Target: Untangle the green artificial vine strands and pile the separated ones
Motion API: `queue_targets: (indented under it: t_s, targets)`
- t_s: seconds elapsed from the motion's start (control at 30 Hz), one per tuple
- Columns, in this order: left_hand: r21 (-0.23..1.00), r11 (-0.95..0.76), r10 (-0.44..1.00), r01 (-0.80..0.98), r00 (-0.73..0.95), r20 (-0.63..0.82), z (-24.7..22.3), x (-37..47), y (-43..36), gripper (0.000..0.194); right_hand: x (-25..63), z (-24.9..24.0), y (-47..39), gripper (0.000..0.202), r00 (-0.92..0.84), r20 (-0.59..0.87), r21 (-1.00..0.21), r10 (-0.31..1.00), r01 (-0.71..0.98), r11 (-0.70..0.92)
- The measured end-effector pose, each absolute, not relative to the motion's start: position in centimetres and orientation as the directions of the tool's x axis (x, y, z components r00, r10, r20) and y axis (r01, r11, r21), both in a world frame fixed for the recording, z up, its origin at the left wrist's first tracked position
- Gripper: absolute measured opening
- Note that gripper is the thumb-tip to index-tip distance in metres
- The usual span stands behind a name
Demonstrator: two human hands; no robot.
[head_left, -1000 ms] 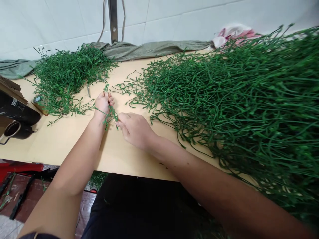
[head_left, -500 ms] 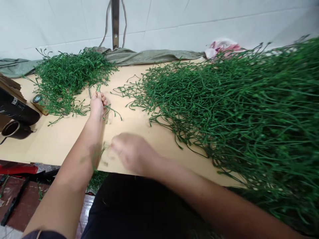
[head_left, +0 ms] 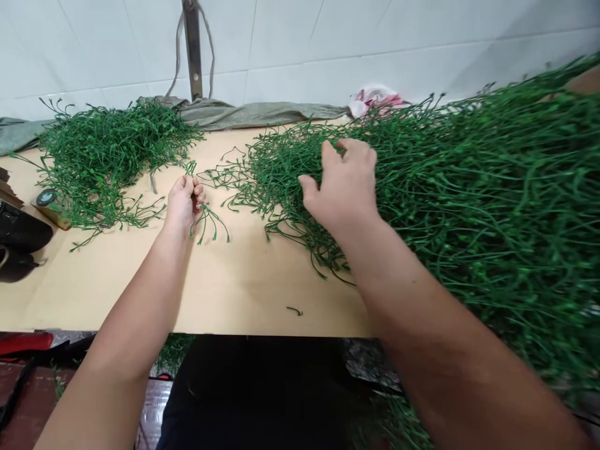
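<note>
My left hand (head_left: 185, 194) is closed around a small bunch of thin green stems (head_left: 212, 224) with forked tips, which stick out above and below the fist. They look like artificial flower stems, though I cannot be sure. Over the near left part of a large heap of such stems (head_left: 450, 181) my right hand (head_left: 347, 178) is open, thumb and fingers apart. Whether its fingertips touch the heap I cannot tell. A smaller pile of stems (head_left: 112, 147) lies beyond and left of my left hand. One short loose piece (head_left: 295, 310) rests near the table's front edge.
On the left of the tan tabletop (head_left: 117, 269) are a black cylinder (head_left: 23, 228), a dark mug (head_left: 16, 264) and a small tin (head_left: 51, 206). Grey-green cloth (head_left: 262, 114) and a pink-white cloth (head_left: 377, 101) lie along the wall. Part of a person's arm (head_left: 585, 81) shows far right.
My right hand has moved from near the front edge, right and away from me, to the large heap, and its fingers have spread. My left hand still grips its bunch. The view shifted slightly right.
</note>
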State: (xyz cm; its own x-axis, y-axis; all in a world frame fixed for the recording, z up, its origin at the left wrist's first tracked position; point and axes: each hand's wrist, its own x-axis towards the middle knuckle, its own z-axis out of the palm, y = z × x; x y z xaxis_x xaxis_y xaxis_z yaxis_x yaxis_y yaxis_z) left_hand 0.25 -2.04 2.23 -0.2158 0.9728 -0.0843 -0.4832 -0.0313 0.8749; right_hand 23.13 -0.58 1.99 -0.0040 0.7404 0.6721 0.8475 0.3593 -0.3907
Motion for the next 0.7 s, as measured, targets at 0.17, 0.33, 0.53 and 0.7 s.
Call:
queue_targets:
  t_s: [0.17, 0.33, 0.53, 0.7]
  targets:
    - [0.851, -0.055, 0.977, -0.523, -0.204, -0.063, 2.4, 0.5, -2.1, 0.023, 17.5, 2.2, -3.4, 0.038, -0.231, 0.526, -0.537, 0.819, 0.657, 0.53]
    - [0.77, -0.157, 0.949, -0.618, -0.31, -0.056, 3.1, 0.2, -2.0, 0.029, 12.9, 0.7, -4.9, 0.037, -0.453, 0.199, -0.877, 0.869, 0.314, 0.364]
    - [0.768, -0.127, 0.949, -0.628, -0.302, -0.09, 3.0, 0.2, -1.9, 0.031, 13.6, 0.7, -5.0, 0.011, -0.556, 0.106, -0.994, 0.824, -0.025, 0.111]
    - [0.787, -0.104, 0.964, -0.608, -0.258, -0.072, 2.9, 0.9, -2.3, 0.031, 13.6, 0.5, -5.2, 0.04, -0.461, 0.056, -0.981, 0.886, -0.188, -0.036]
